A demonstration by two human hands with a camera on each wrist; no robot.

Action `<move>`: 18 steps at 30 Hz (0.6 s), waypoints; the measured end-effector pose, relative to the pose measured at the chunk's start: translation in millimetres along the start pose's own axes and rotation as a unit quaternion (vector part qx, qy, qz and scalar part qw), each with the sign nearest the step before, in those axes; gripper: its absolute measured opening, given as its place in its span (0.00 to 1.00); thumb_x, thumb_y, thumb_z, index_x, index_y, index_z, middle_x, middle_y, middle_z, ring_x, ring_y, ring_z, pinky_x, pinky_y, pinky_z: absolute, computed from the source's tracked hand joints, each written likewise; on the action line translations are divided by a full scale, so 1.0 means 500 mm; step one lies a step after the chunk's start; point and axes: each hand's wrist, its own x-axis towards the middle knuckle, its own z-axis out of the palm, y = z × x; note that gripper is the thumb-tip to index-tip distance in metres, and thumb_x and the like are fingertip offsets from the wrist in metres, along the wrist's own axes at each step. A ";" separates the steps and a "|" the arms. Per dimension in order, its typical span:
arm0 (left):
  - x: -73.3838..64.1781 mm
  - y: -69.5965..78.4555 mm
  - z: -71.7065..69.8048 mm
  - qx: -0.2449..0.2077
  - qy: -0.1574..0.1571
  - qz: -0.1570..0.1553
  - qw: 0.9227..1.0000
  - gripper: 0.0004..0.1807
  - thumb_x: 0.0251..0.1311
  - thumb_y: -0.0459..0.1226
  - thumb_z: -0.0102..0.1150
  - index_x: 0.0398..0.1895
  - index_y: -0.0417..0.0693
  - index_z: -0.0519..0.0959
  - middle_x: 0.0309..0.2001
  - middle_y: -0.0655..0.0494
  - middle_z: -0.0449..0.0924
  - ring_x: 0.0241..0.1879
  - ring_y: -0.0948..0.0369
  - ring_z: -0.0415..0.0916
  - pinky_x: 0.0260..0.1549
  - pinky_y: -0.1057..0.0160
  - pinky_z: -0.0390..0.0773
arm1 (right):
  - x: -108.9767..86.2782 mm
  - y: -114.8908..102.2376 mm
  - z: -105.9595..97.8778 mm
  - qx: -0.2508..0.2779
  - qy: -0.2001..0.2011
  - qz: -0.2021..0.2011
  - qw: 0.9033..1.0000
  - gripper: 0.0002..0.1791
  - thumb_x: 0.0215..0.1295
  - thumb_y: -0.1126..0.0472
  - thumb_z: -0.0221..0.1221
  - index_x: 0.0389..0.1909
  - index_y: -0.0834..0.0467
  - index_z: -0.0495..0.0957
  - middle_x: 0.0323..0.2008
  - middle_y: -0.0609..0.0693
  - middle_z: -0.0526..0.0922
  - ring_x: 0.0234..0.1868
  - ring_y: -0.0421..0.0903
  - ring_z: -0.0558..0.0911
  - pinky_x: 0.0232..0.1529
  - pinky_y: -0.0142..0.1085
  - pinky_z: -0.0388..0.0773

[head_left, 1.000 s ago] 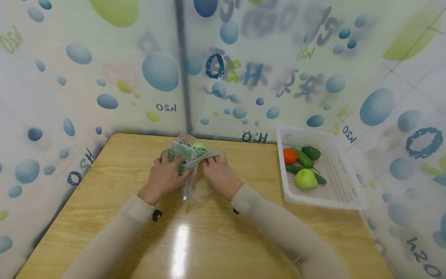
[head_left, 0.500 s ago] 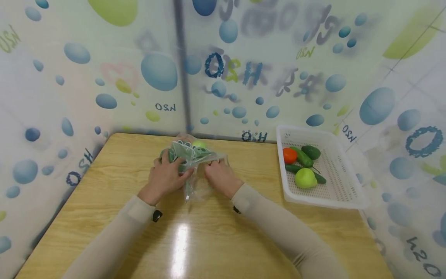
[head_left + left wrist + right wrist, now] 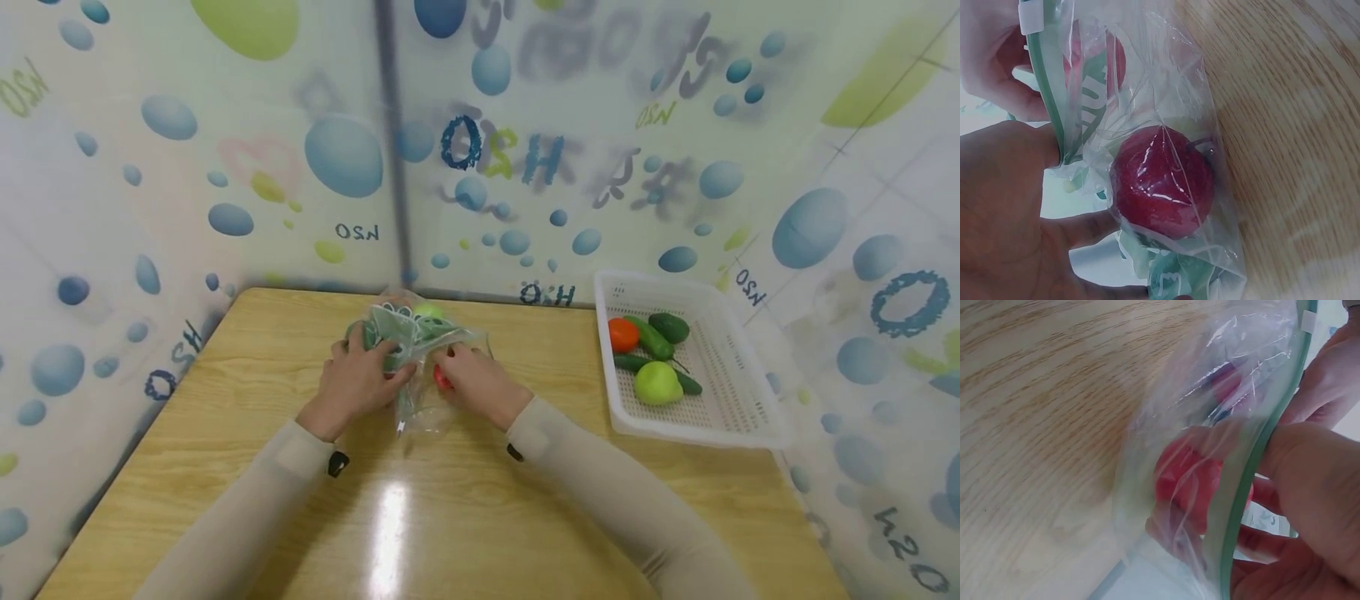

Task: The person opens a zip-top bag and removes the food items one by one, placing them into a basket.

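A clear zip bag [image 3: 423, 417] with a green-edged mouth lies on the table between both hands. My left hand [image 3: 358, 379] grips its left side, thumb at the zip edge [image 3: 1044, 94] in the left wrist view. My right hand [image 3: 480, 379] reaches inside the bag, fingers curled round a red round fruit [image 3: 1188, 481]; the fruit shows red below the fingers in the head view. A dark red fruit with a stem [image 3: 1163, 181] lies in the bag close to the left fingers. Behind the bag's mouth shows a light green round fruit [image 3: 430, 310].
At the right of the wooden table [image 3: 262, 517] stands a white perforated basket [image 3: 727, 358]. In it lie a tomato [image 3: 623, 335], a yellow-green round fruit [image 3: 658, 385] and several cucumber-like green vegetables [image 3: 670, 328]. A patterned wall [image 3: 510, 208] rises behind the table's back edge.
My right hand has shifted slightly inside the bag, and the red fruit in its fingers has come into sight. My left hand keeps its place on the bag.
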 end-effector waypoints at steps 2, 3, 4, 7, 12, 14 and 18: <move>0.000 0.000 -0.002 0.002 -0.003 -0.002 1.000 0.38 0.86 0.63 0.57 0.82 0.46 0.80 0.87 0.18 0.54 0.75 0.12 0.67 0.64 0.15 0.80 | -0.002 0.000 -0.003 0.013 -0.006 0.000 1.000 0.28 0.80 0.60 0.75 0.75 0.58 0.81 0.65 0.63 0.87 0.56 0.59 0.95 0.61 0.49 0.94; 0.000 0.001 -0.003 0.002 -0.006 -0.003 1.000 0.38 0.86 0.63 0.57 0.82 0.46 0.79 0.87 0.19 0.54 0.75 0.12 0.67 0.64 0.15 0.80 | -0.003 0.000 -0.005 0.017 -0.008 0.001 1.000 0.28 0.79 0.59 0.76 0.74 0.58 0.81 0.64 0.62 0.87 0.56 0.58 0.94 0.61 0.49 0.94; 0.000 0.001 -0.003 0.003 -0.008 -0.004 1.000 0.38 0.86 0.63 0.57 0.82 0.46 0.79 0.87 0.19 0.54 0.75 0.12 0.67 0.65 0.15 0.79 | -0.003 0.000 -0.006 0.020 -0.010 0.002 1.000 0.28 0.79 0.59 0.76 0.74 0.57 0.81 0.64 0.62 0.87 0.56 0.57 0.94 0.62 0.48 0.94; 0.000 0.003 -0.005 0.002 -0.009 -0.005 1.000 0.38 0.86 0.63 0.58 0.82 0.46 0.79 0.87 0.19 0.54 0.75 0.13 0.66 0.65 0.15 0.79 | -0.006 -0.001 -0.012 0.032 -0.016 0.003 0.999 0.29 0.79 0.59 0.77 0.75 0.58 0.81 0.65 0.61 0.86 0.57 0.55 0.93 0.64 0.46 0.93; -0.001 0.004 -0.004 0.000 -0.008 -0.005 1.000 0.38 0.86 0.63 0.57 0.82 0.46 0.80 0.87 0.19 0.55 0.75 0.13 0.67 0.65 0.15 0.79 | -0.012 -0.002 -0.022 0.051 -0.013 -0.001 0.999 0.30 0.78 0.60 0.77 0.77 0.58 0.81 0.68 0.61 0.86 0.61 0.54 0.91 0.67 0.46 0.92; -0.001 0.004 -0.004 0.000 -0.009 -0.005 1.000 0.38 0.86 0.63 0.57 0.82 0.46 0.79 0.87 0.19 0.55 0.75 0.13 0.67 0.65 0.15 0.79 | -0.016 -0.001 -0.027 0.064 -0.007 -0.005 0.998 0.31 0.78 0.61 0.77 0.77 0.59 0.80 0.70 0.61 0.85 0.64 0.54 0.90 0.70 0.47 0.91; -0.001 0.005 -0.005 0.002 -0.010 -0.007 1.000 0.39 0.86 0.63 0.57 0.83 0.45 0.79 0.88 0.19 0.54 0.75 0.13 0.67 0.65 0.15 0.79 | -0.022 -0.001 -0.041 0.078 0.010 -0.016 0.997 0.31 0.76 0.61 0.78 0.76 0.59 0.81 0.71 0.62 0.85 0.67 0.55 0.90 0.71 0.48 0.90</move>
